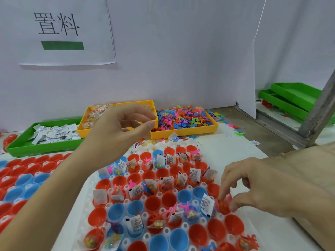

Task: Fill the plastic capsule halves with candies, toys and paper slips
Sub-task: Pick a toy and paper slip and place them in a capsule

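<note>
A white rack [85, 200] holds several red and blue capsule halves; many hold paper slips, candy packets and small toys. My right hand [253, 187] reaches down into a red capsule half [224, 210] at the rack's right side. Its thumb and forefinger pinch a small candy packet inside. My left hand [125, 124] hovers over the yellow candy tray [85, 132] with its fingers loosely curved and nothing in them. The green tray [18, 147] of paper slips [54, 133] lies to the left. A second yellow tray [183, 134] heaped with colourful toys [181, 118] is on the right.
Another rack of empty red and blue capsule halves [23, 178] lies at the left. Stacked green trays [290, 98] sit beyond a white partition at the far right, beside a slanted metal post [320, 113]. A paper sign [63, 29] hangs on the back wall. Loose toys [237, 132] lie beside the toy tray.
</note>
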